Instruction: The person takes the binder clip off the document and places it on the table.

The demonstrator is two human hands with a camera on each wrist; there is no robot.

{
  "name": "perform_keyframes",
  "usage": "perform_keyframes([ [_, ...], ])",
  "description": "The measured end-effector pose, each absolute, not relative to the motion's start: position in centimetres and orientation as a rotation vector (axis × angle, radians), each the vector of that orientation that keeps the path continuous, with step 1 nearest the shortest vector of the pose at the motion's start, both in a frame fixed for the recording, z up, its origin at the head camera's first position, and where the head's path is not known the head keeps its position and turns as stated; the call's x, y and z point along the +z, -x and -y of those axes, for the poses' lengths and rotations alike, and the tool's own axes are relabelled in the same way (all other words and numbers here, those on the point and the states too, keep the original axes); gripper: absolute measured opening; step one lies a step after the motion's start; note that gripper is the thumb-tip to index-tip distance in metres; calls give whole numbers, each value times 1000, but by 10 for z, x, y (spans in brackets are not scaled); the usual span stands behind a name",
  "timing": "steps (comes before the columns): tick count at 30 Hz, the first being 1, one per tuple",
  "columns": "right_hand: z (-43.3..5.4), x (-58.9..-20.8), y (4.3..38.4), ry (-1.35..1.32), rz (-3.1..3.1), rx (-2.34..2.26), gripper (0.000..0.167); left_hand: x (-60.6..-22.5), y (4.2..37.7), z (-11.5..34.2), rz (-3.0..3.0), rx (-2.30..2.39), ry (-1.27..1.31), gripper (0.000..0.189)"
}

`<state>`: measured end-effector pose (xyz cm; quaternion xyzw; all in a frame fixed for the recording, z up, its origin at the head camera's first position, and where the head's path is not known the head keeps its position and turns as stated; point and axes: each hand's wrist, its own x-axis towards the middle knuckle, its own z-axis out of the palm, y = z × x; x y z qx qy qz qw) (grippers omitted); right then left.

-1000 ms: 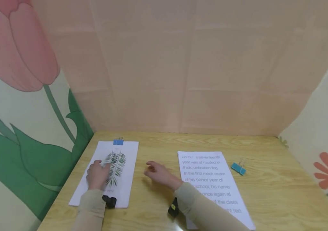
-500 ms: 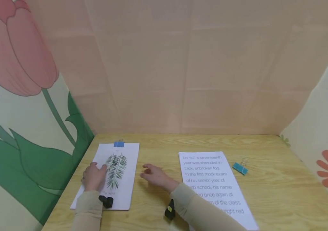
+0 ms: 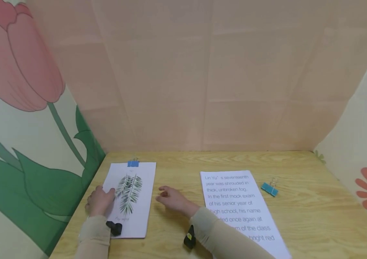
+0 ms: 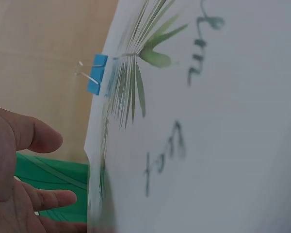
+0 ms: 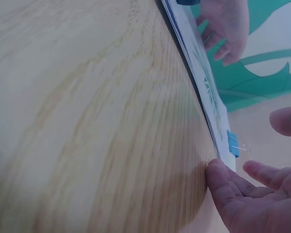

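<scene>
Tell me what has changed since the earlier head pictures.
The left hand has moved left, toward the left edge of the leaf picture, uncovering more of it. The right hand has drifted slightly left, toward that picture. No grasp or release shows. The blue clip, teal clip and text pages stay put.

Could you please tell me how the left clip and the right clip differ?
The left clip grips the top edge of the plant sheet; the right clip lies loose on the table. The left clip sits straight; the right clip is turned at a slant. The left clip looks bluer, the right clip more teal. Both are binder clips.
</scene>
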<state>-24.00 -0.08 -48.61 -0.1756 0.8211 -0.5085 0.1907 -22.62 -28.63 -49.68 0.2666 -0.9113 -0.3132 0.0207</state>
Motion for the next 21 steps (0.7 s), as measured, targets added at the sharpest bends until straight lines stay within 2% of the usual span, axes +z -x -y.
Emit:
perform_keyframes([
  [21, 4, -485, 236, 432, -2283, -1454, 49, -494, 221, 283, 2954, -1003, -661, 69],
])
